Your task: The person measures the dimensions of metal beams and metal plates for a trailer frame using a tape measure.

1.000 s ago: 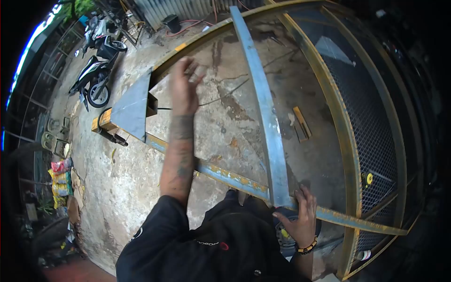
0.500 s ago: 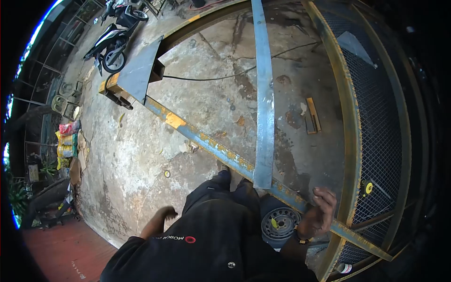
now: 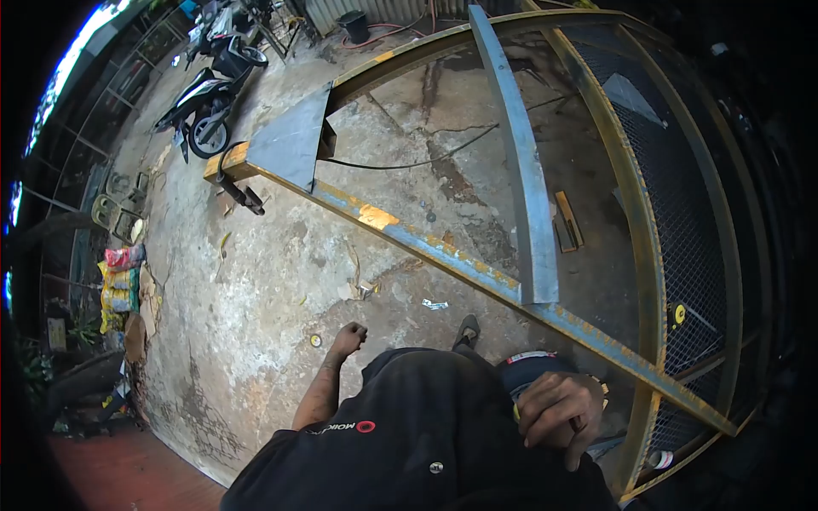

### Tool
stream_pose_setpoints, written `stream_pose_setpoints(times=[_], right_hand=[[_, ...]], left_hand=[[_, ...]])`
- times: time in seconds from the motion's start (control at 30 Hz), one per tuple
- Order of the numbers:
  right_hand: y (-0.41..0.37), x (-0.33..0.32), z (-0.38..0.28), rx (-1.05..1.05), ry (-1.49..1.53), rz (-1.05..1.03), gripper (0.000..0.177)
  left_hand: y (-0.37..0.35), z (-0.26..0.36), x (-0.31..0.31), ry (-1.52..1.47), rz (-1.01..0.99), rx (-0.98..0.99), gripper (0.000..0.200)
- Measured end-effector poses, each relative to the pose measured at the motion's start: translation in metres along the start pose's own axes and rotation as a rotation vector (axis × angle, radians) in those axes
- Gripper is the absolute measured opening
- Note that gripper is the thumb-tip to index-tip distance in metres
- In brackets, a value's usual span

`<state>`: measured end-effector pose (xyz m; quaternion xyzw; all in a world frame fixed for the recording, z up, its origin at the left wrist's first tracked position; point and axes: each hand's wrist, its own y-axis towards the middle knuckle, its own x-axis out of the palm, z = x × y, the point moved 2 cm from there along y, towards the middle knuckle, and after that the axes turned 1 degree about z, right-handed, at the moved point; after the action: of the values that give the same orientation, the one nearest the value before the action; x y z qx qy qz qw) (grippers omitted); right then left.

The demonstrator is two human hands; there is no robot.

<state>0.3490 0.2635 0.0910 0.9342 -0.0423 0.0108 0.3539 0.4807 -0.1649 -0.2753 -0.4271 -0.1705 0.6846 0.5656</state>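
Bucket (image 3: 353, 31): contents unclear | right hand (image 3: 558, 410): near steel frame (image 3: 615, 353)

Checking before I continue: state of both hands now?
Left hand: loosely curled, nothing visible in it.
Right hand: fingers curled, palm hidden; contents can't be told.

On the frame (image 3: 443, 253): plate (image 3: 288, 140) at left end (motorcycle (image 3: 204, 106) beyond), bar (image 3: 521, 162) across middle, mesh (image 3: 688, 204) at right.

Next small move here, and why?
Probably bring the right hand up to the near end of the blue-grey crossbar to steady it: that end overlaps the slanting rail, and neither this hand nor the left hand touches it.
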Motion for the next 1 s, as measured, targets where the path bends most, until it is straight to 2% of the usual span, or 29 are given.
stream_pose_setpoints(times=[0.03,0.1,0.17,0.23,0.3,0.33,0.4,0.43,0.47,0.5,0.57,0.6,0.63,0.67,0.7,0.73,0.77,0.8,0.83,0.9,0.97,1.0], right_hand=[[0.009,0.008,0.004,0.016,-0.001,0.002,0.059],[0.030,0.025,0.009,0.054,-0.061,-0.018,0.061],[0.040,0.047,0.009,0.095,-0.181,0.053,0.061],[0.046,0.067,-0.006,0.170,-0.375,0.164,0.063],[0.037,0.087,-0.032,0.229,-0.568,0.405,0.061],[0.031,0.101,-0.044,0.288,-0.720,0.674,0.059],[0.014,0.109,-0.076,0.506,-0.958,1.085,0.053],[0.004,0.102,-0.094,0.668,-1.057,1.236,0.049],[-0.010,0.088,-0.107,0.856,-1.268,1.321,0.046],[-0.027,0.067,-0.118,1.027,-1.489,1.379,0.043],[-0.080,0.017,-0.143,1.417,-1.763,1.234,0.042],[-0.126,-0.011,-0.155,1.531,-1.665,1.217,0.044],[-0.183,-0.043,-0.167,1.653,-1.571,1.183,0.046],[-0.250,-0.073,-0.180,1.766,-1.500,1.162,0.057],[-0.319,-0.099,-0.190,1.877,-1.612,0.916,0.068],[-0.354,-0.119,-0.196,2.113,-1.523,0.808,0.081],[-0.362,-0.138,-0.197,2.369,-1.355,0.771,0.094],[-0.350,-0.148,-0.192,2.524,-1.230,0.650,0.108],[-0.406,-0.163,-0.196,2.488,-1.104,0.668,0.118],[-0.466,-0.179,-0.189,2.303,-1.122,0.465,0.122],[-0.456,-0.183,-0.180,2.302,-1.055,0.539,0.116],[-0.448,-0.181,-0.176,2.301,-1.014,0.603,0.112]], left_hand=[[0.003,0.013,-0.006,-0.122,-0.013,0.039,0.029],[0.005,0.025,-0.018,-0.178,-0.052,0.056,0.027],[0.017,0.005,-0.030,-0.133,-0.129,0.064,0.027],[0.044,-0.039,-0.033,-0.083,-0.231,-0.032,0.028],[0.058,-0.099,-0.041,-0.130,-0.365,-0.161,0.027],[0.071,-0.146,-0.059,0.012,-0.625,0.072,0.025],[0.088,-0.225,-0.092,0.148,-0.510,-0.371,0.026],[0.081,-0.240,-0.106,0.197,-0.440,-0.588,0.027],[0.068,-0.245,-0.119,0.133,-0.382,-0.615,0.025],[0.054,-0.235,-0.130,-0.015,-0.321,-0.500,0.024],[0.045,-0.214,-0.135,-0.220,-0.154,-0.362,0.022],[0.054,-0.207,-0.128,-0.313,-0.032,-0.454,0.017],[0.058,-0.199,-0.120,-0.326,0.069,-0.416,0.014],[0.054,-0.187,-0.109,-0.383,0.152,-0.372,0.014],[0.046,-0.168,-0.094,-0.342,0.208,-0.315,0.017],[0.041,-0.150,-0.077,-0.399,0.142,-0.318,0.018],[0.047,-0.148,-0.057,-0.357,0.135,-0.328,0.025],[0.034,-0.121,-0.038,-0.295,0.121,-0.317,0.029],[0.024,-0.111,-0.018,-0.297,0.054,-0.267,0.033],[-0.019,-0.066,0.015,-0.214,0.006,-0.253,0.036],[-0.061,-0.034,0.038,-0.183,-0.036,-0.336,0.039],[-0.069,-0.039,0.048,-0.107,-0.074,-0.367,0.039]])
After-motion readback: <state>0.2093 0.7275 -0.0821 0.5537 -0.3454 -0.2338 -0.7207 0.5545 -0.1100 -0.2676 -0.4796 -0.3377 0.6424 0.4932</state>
